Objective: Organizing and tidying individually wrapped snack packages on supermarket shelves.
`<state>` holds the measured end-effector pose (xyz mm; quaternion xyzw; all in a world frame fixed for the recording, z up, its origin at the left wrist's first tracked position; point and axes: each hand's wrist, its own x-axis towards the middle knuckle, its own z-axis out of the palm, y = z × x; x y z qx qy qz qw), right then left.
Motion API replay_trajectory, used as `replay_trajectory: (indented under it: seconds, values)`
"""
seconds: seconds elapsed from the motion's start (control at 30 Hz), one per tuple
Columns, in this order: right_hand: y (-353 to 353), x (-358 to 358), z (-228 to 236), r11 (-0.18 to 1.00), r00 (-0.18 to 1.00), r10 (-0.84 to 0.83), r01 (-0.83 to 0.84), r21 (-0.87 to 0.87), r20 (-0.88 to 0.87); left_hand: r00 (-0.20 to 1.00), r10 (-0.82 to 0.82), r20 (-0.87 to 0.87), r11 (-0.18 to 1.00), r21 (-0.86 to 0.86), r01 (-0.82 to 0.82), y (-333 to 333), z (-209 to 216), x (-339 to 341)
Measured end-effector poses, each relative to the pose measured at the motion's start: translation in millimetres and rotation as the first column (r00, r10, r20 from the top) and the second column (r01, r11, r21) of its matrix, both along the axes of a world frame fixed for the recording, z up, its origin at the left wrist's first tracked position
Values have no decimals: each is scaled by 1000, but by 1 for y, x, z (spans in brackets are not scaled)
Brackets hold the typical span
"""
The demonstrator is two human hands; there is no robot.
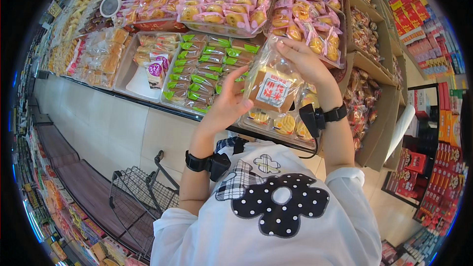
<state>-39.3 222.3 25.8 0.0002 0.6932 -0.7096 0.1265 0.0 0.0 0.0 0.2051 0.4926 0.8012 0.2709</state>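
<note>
shirt (276,202) fills six o'clock. both hands grip one clear cake bag (272,86) at centre: left hand (226,106) clamps its lower edge, right hand (305,61) pinches the top. slick film could slip onto trays (197,76) at ten o'clock.

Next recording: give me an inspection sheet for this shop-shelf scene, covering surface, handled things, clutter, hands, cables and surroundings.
Surface: display shelf of trays, packed with wrapped snacks.
Handled things: clear plastic bag holding a brown pastry with a red-and-white label, held up over the shelf.
Clutter: green-wrapped snack bars; pink-wrapped yellow cakes; cardboard boxes of wrapped sweets.
Hands: left hand grips the bag's lower edge; right hand grips its top; black wrist devices on both.
Cables: thin black cable below the right wrist.
Surroundings: black wire shopping basket on the tiled floor; red packaged goods at right.
</note>
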Motion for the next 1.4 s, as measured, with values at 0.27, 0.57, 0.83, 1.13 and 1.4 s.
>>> replay_trajectory:
  seconds: [0.27,0.57,0.83,1.13,1.4]
  values:
    - [-2,15,-2,991,991,-99,107,85,-93,992,127,-25,973,-189,-130,18,8,11]
    - [-22,63,-13,992,991,-63,49,-115,-115,889,414,195,909,-149,-390,15,15,11]
    - [-36,75,3,925,980,-199,181,-335,-21,938,340,69,932,-157,-326,14,28,12]
    - [-29,81,11,879,947,-309,251,-406,-85,976,219,-7,961,-173,-217,12,32,15]
    - [-31,85,19,882,948,-303,238,-407,-103,979,200,-25,963,-177,-201,13,39,18]
